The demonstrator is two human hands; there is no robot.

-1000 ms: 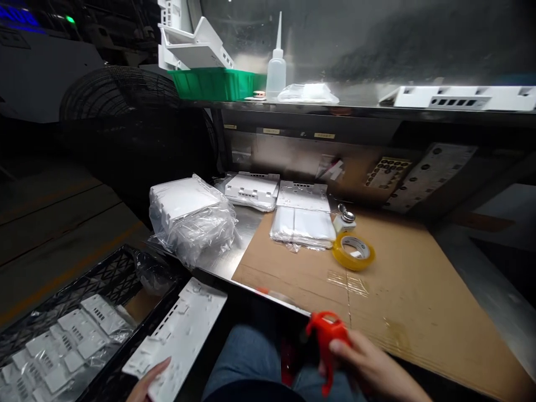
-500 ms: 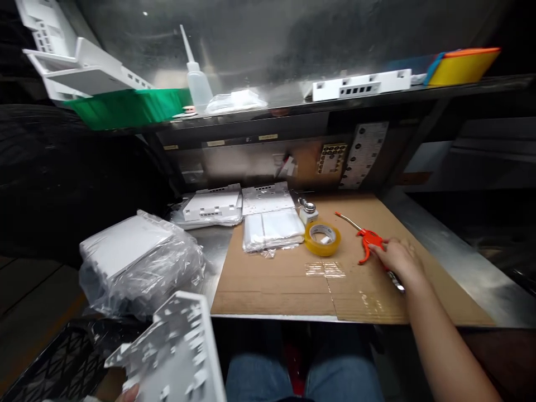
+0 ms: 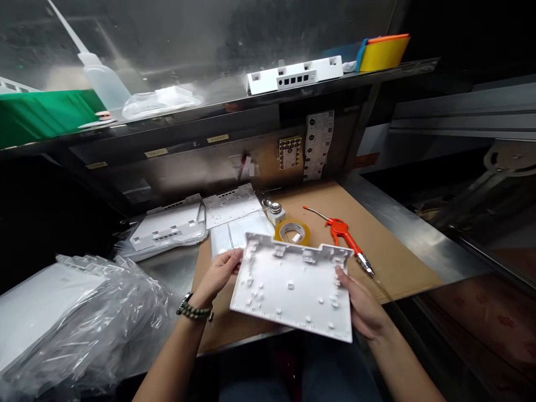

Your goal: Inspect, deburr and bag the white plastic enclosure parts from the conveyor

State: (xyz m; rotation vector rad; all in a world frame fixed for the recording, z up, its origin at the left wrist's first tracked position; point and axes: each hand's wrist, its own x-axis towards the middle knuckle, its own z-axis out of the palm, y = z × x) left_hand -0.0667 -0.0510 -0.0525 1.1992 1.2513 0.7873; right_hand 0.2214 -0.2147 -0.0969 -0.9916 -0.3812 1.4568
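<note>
White panel [image 3: 293, 285] btwn both hands

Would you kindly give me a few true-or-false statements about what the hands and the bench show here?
1. Both hands hold the white plastic panel. True: left hand and right hand grip opposite edges.
2. The red air blow gun is in the right hand. False: it lies on the cardboard sheet.
3. The yellow tape roll lies on the cardboard. True.
4. The squeeze bottle stands on the cardboard. False: it is on the upper shelf.
</note>
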